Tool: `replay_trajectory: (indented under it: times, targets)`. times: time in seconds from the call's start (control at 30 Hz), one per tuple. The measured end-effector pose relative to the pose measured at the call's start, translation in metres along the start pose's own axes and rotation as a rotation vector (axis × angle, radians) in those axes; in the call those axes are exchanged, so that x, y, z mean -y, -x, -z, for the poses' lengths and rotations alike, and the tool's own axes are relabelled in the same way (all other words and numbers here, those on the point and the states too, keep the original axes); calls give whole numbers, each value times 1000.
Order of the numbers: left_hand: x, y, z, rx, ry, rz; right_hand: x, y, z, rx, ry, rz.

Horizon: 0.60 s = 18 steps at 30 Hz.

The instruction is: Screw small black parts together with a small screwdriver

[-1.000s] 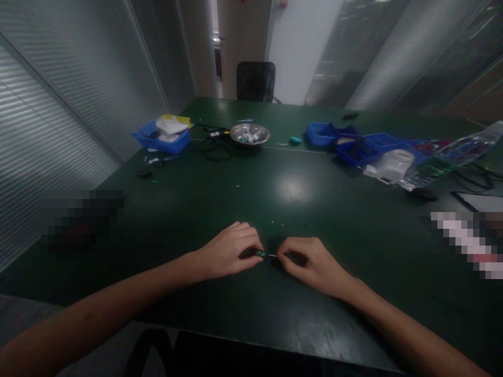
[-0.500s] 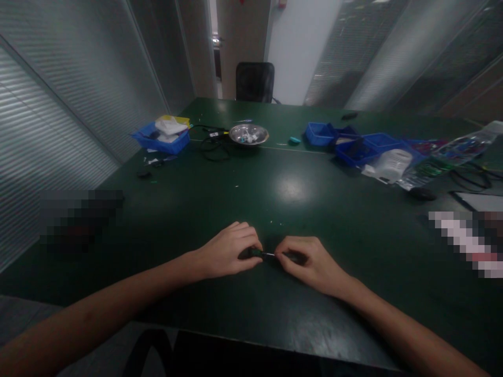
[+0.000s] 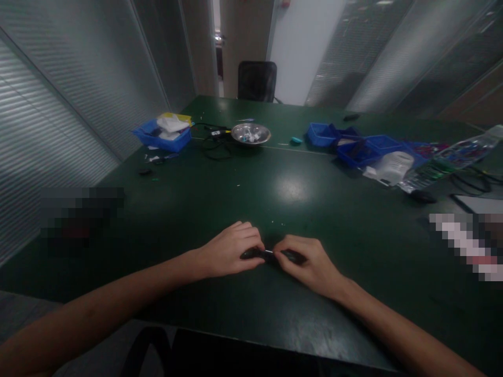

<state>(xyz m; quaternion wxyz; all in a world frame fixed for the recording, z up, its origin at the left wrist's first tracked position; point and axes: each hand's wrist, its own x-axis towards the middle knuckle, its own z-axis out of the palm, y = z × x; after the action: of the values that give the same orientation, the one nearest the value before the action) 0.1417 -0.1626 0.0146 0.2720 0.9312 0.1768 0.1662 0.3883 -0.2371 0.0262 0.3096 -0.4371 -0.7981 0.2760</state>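
Observation:
Low over the near part of the green table, my left hand (image 3: pixel 234 248) and my right hand (image 3: pixel 307 262) face each other with a narrow gap between their fingertips. A small, thin dark object with a pale, shiny middle (image 3: pixel 269 252) spans that gap. My left thumb and fingers pinch its left end, and my right thumb and index finger pinch its right end. Most of the object is covered by fingers, so its kind does not show. Tiny white bits (image 3: pixel 278 223) lie on the table just beyond the hands.
A round metal dish (image 3: pixel 267 137) with small pieces stands farther back, beside a black cable (image 3: pixel 216 152). At left is a blue bin (image 3: pixel 173 144) with white material. Blue trays (image 3: pixel 322 137), a white container (image 3: pixel 395 166) and a clear plastic bottle (image 3: pixel 451 159) are at right.
The gap between my fingertips looks slightly narrower, with less of the object showing. Both hands keep their pinch. The whole view has shifted very slightly.

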Motion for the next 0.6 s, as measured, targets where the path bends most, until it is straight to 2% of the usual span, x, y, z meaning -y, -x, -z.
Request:
replay_trajectory:
  times: [0.1,0.23,0.33,0.47,0.6]
  targets:
    - [-1,1,5,22,9,-27,1,-1,2,-23,-3,-15]
    - [-2,4,17,105,59,-111,1,-1,5,-11,-13,-22]
    - [5,6,28,146,106,-124,1,0,5,-3,-27,-29]
    - [32,12,46,143,87,-16,1,2,6,1,-28,-34]
    - [82,26,72,21,-35,146,-2,5,6,22,-34,-37]
